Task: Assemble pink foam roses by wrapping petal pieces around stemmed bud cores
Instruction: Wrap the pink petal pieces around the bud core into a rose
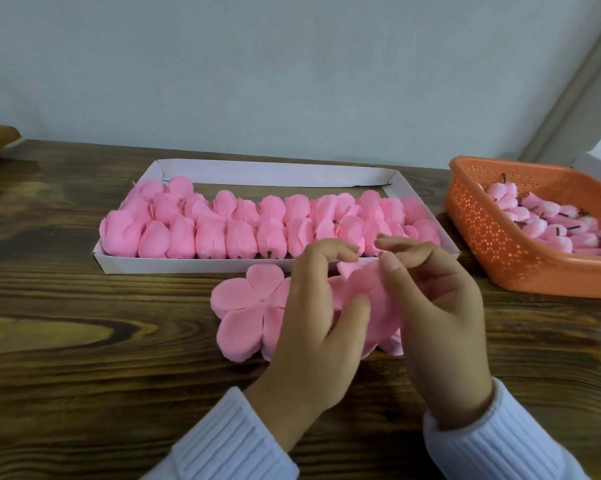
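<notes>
Sleeves: ribbed white knit sleeves [223,441] at the near edge, both forearms reaching in over the dark wood-grain surface [101,341].
Left hand: the left hand [313,306] has its grip curled round a soft pink foam petal piece [365,282], with the thumb pressed on its face.
Right hand: the right hand [434,306] pinches the top edge of the same piece in a narrow thumb-and-forefinger grip.
Core: none can be seen between the hands, and I cannot tell whether one is hidden inside the foam.
Step in hand: probably separating or shaping one petal piece before wrapping.
Stock: flat five-lobed pink foam petal pieces [247,306] lie on the surface just under and left of the hands.
Tray: a shallow white cardboard tray [188,266] beyond holds two rows of finished pink foam roses [243,233].
Basket: an orange perforated plastic basket [482,237], far right, holds pink-and-white stemmed bud cores [548,223].
Next move: likely a reach to the basket for a core — light fingers, since the foam creases easily.
</notes>
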`<state>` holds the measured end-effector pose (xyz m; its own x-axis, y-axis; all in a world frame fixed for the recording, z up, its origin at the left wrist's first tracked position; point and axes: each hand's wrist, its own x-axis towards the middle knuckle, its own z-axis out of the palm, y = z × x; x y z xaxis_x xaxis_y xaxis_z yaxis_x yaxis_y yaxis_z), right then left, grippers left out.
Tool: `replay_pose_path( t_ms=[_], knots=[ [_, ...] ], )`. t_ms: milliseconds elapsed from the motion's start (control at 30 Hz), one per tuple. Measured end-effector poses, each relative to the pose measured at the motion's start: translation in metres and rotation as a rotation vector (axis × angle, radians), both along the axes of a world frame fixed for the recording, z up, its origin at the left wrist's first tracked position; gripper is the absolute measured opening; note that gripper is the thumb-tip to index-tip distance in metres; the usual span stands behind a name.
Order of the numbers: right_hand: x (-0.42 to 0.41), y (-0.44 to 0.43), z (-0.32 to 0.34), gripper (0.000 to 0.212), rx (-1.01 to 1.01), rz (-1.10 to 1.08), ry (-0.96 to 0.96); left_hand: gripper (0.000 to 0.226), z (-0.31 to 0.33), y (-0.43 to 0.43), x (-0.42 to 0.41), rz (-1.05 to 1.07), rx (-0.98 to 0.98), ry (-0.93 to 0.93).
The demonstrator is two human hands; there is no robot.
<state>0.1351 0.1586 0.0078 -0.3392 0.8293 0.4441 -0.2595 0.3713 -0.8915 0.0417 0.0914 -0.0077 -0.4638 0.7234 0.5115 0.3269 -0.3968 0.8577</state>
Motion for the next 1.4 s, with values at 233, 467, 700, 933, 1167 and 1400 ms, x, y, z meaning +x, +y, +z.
replay_pose_path(
  t_ms=[233,467,700,933,1167,1400],
  knots=[
    [0.002,-0.001,0.0,0.006,0.203,0.126,-0.208,0.072,0.005,-0.003,-0.005,-0.173,-0.018,0.232],
    [0.003,0.002,0.002,0.007,0.229,0.179,-0.185,0.064,0.005,0.0,-0.006,-0.145,-0.107,0.038],
    [0.003,0.002,0.001,0.009,0.154,0.145,-0.005,0.048,0.003,0.002,-0.005,-0.116,-0.161,0.032],
    [0.003,0.001,0.001,0.019,0.079,0.193,-0.027,0.027,0.001,0.003,0.0,-0.153,-0.206,-0.027],
    [-0.003,-0.015,-0.003,0.063,0.038,0.242,-0.232,0.039,0.008,0.005,0.013,-0.043,-0.158,-0.082],
    [-0.005,-0.016,0.0,0.03,0.031,0.274,-0.205,0.057,0.01,0.009,0.028,-0.048,-0.057,-0.374]
  ],
)
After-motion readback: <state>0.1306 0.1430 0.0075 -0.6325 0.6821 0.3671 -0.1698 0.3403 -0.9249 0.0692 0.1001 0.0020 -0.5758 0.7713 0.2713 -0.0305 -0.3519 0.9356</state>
